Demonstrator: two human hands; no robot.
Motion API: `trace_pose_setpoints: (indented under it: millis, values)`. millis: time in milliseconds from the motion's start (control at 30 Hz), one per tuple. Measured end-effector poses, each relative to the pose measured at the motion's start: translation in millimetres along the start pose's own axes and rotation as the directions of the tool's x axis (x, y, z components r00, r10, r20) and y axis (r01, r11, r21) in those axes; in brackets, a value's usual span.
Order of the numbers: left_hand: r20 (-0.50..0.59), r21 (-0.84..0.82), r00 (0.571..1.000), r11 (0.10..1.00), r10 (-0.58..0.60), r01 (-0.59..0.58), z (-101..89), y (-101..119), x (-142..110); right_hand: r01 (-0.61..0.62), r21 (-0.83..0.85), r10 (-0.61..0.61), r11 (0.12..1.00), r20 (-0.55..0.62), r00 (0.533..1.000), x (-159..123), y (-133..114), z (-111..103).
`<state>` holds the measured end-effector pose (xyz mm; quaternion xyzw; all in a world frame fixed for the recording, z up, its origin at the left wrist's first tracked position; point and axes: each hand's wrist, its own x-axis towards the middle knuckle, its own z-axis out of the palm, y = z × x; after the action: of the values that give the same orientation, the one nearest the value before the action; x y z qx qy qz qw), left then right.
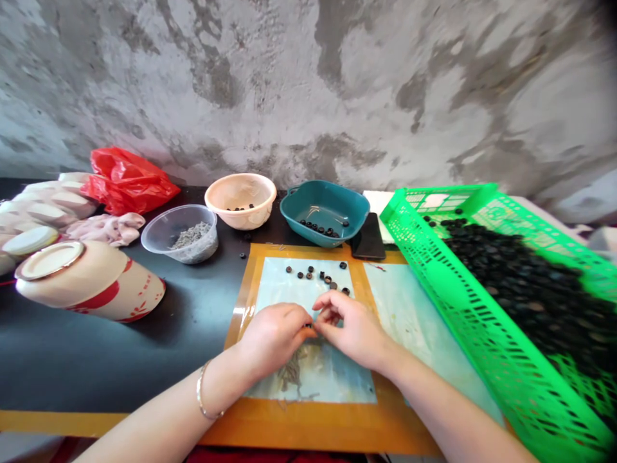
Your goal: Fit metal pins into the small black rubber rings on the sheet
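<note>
Stained grey concrete wall (308, 83) fills top of frame, w/ dark tabletop (96, 360) running below it. Far right: bright green plastic basket (448, 302), tilted, holding big heap of black rings (520, 289). Lower centre: orange-taped board (308, 418) w/ pale blue-green sheet (308, 379) on it. Upper left: cream ceramic jar (89, 283) w/ red pattern on its side, mouth toward left; behind it red plastic bag (125, 183) and stacked white pieces, prob. cloth-wrapped (48, 206). Along back edge, L to R: see-through plastic tub (178, 235) of grey bits, peach bowl (240, 199) w/ a few dark rings, teal dish (322, 206) w/ more, black phone (369, 236) just beside it. Approx a dozen small dark rings (313, 276) lie on sheet, upper centre, just above hands. Left hand (274, 341), w/ thin gold bangle (202, 392), and right hand (351, 328) meet at centre, fingers curled, pinching small dark piece (308, 326) between them; too small to tell exactly what, and which hand grips it more is unclear.
</note>
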<state>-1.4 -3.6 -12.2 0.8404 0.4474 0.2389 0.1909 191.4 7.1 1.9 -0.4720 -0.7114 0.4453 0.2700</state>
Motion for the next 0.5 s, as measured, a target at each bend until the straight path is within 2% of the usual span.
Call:
trace_pose_setpoints:
  millis: [100,200,267,300,333,400,467,500]
  values:
    - [-0.026,-0.024,0.998,0.999,0.048,-0.049,1.1,-1.0,-3.5,0.000,-0.001,0.000,1.000,0.014,1.000,-1.8,0.3,3.1]
    - [-0.042,-0.131,0.998,0.990,0.040,-0.045,1.5,0.1,-4.0,-0.029,0.079,0.028,0.996,0.021,0.999,-1.3,1.6,8.1]
    - [-0.052,-0.240,0.998,0.971,-0.035,0.021,1.1,2.7,-2.0,-0.069,0.148,0.065,0.987,0.031,0.997,0.5,1.1,8.1]
    - [-0.059,-0.311,0.992,0.946,-0.114,0.090,0.7,4.5,-0.4,-0.091,0.180,0.086,0.979,0.037,0.996,1.8,0.7,5.8]
    - [-0.053,-0.400,0.974,0.899,-0.219,0.180,0.1,6.3,1.5,-0.110,0.202,0.105,0.973,0.035,0.994,3.5,0.4,1.5]
    - [0.023,-0.599,0.900,0.715,-0.434,0.360,-1.6,9.2,5.7,-0.123,0.184,0.128,0.975,-0.016,0.992,7.5,2.2,-12.9]
    - [0.143,-0.750,0.827,0.485,-0.544,0.449,-3.5,9.7,9.2,-0.111,0.033,0.115,0.993,-0.142,0.983,12.3,9.1,-32.5]
    - [0.187,-0.798,0.805,0.392,-0.563,0.459,-4.4,9.0,10.3,-0.120,-0.078,0.102,0.990,-0.204,0.974,14.7,14.4,-42.3]
